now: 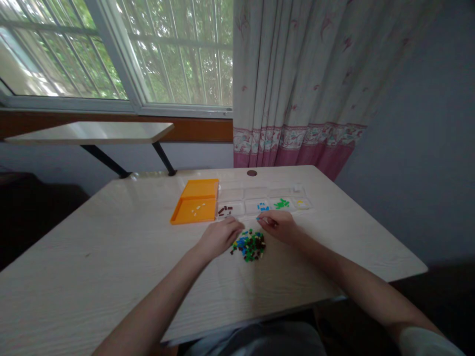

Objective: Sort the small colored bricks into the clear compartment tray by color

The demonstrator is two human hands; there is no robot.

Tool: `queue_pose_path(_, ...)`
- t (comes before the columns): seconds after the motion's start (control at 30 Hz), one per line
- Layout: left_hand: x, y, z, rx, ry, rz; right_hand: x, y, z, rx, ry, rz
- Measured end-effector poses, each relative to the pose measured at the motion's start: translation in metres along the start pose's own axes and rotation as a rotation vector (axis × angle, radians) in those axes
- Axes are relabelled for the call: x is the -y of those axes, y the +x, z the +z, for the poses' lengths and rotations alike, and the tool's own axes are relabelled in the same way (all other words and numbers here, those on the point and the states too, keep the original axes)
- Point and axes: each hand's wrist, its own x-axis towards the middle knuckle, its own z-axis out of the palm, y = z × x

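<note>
coloured pile (250, 245): pieces too small to identify | right hand (279, 225): fingers (264, 219) pinch unclear

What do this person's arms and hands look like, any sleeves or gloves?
Both are bare: the left hand and right hand wear no gloves, and I can make out no ring or watch. The forearms are uncovered. A pale short sleeve shows at the right upper arm; no left sleeve is in view.

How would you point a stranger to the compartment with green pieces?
On the table, right of the orange tray, lies a clear box of compartments. In its near row, the green pieces sit between blue pieces and yellow ones; no other compartment holds green.
</note>
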Motion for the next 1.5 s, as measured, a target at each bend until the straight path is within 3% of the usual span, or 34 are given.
queue_pose_path(0.23, -0.003, 0.000, -0.004, 0.087, 0.100, 0.048, -0.001, 0.001, -0.003, -0.084, -0.032, -0.029)
queue_pose_path(0.43, -0.004, -0.001, -0.005, 0.076, 0.121, 0.057, -0.001, 0.002, -0.004, -0.083, -0.052, -0.010)
queue_pose_path(0.63, -0.003, -0.001, -0.005, 0.079, 0.145, 0.032, -0.009, 0.002, -0.003, -0.038, -0.062, 0.084)
queue_pose_path(1.0, -0.001, 0.000, -0.008, 0.063, 0.173, -0.045, -0.048, 0.008, -0.002, 0.009, -0.180, 0.403)
queue_pose_path(1.3, -0.001, -0.001, -0.011, 0.042, 0.182, -0.070, -0.051, 0.006, -0.001, 0.024, -0.185, 0.435)
queue_pose_path(1.5, -0.003, 0.000, -0.011, 0.047, 0.179, -0.082, -0.031, 0.003, 0.004, 0.177, -0.102, 0.256)
